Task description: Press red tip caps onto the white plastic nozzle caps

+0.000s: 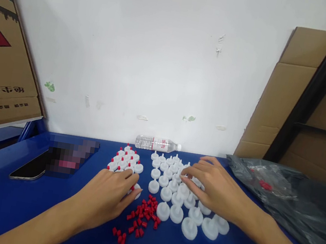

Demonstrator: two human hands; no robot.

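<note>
Left hand (105, 193), lower centre, grips red-tipped white cap (138, 186); right hand (210, 183), centre right, over plain caps (173, 186), grip unclear.

White caps (183, 192) that sat partly hidden behind the right hand (214, 186), another half covered by the left hand (104, 193), whose grip was unclear, a phone (29, 166) partly lost under pixelation, a carton (8, 62) cut off at left, bottle label (160, 144) too small to read

The person's left grip (108, 191) and right grip (214, 186) are bare hands with slender fingers (198, 173); both forearms (51, 220) are slim and uncovered.
</note>
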